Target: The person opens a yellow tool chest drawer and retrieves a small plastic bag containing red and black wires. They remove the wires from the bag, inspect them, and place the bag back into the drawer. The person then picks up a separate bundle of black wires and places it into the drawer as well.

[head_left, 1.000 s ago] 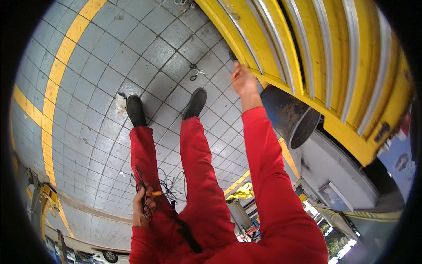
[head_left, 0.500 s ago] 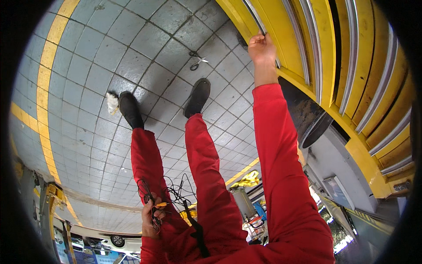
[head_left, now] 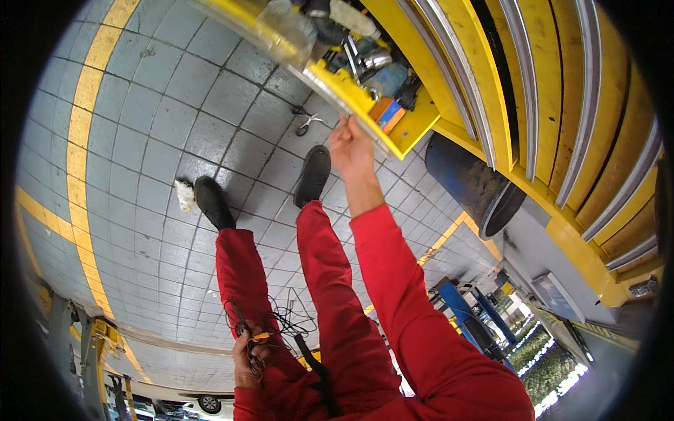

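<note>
My right hand grips the front edge of a yellow drawer, fingers hooked on its metal handle strip. The drawer stands pulled out from a yellow tool cabinet. Inside it lie a shiny wrench, an orange and blue box, a pale bottle and other jumbled items. Low in front of my body, my left hand is closed around a bundle of thin black cable. An orange connector sticks out by its fingers.
Scissors with dark handles lie on the tiled floor beyond my shoes, and a white crumpled cloth beside the left shoe. Below the cabinet stands a dark drum. Yellow lines cross the floor at left.
My right hand has drawn the drawer out toward the left, exposing its contents. The left hand still holds the cable bundle.
</note>
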`<state>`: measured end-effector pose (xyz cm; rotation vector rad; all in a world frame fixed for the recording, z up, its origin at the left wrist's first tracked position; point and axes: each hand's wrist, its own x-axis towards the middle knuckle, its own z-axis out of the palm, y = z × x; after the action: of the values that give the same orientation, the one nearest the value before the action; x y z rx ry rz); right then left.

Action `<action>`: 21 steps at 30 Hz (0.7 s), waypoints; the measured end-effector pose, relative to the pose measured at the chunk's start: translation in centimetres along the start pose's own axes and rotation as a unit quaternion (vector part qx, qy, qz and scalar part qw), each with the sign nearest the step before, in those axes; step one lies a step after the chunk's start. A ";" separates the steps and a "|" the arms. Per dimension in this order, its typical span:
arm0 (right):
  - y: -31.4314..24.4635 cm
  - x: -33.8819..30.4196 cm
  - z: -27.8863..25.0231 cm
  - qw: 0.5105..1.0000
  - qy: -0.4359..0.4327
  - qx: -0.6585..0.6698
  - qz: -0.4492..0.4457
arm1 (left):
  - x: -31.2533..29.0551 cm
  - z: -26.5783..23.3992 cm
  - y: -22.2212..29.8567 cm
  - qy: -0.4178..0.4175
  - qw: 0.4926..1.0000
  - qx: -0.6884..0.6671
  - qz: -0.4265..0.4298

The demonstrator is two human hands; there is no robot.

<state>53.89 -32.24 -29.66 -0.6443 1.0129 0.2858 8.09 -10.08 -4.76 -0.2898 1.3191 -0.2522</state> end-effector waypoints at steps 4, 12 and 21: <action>5.1 -4.0 -3.1 0.999 -0.011 0.000 0.033 | 0.0 0.0 0.4 0.003 0.999 0.038 0.005; 11.5 -8.9 -6.6 0.997 0.004 0.013 0.081 | -0.4 -0.7 1.3 -0.001 1.000 0.018 -0.007; 12.2 -11.4 -6.0 0.988 0.028 -0.055 0.143 | -0.5 -0.9 1.2 0.013 1.000 0.015 -0.006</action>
<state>37.70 -25.63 -26.55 -0.6093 1.1504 0.5813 7.15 -8.83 -4.89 -0.2704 1.3382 -0.2862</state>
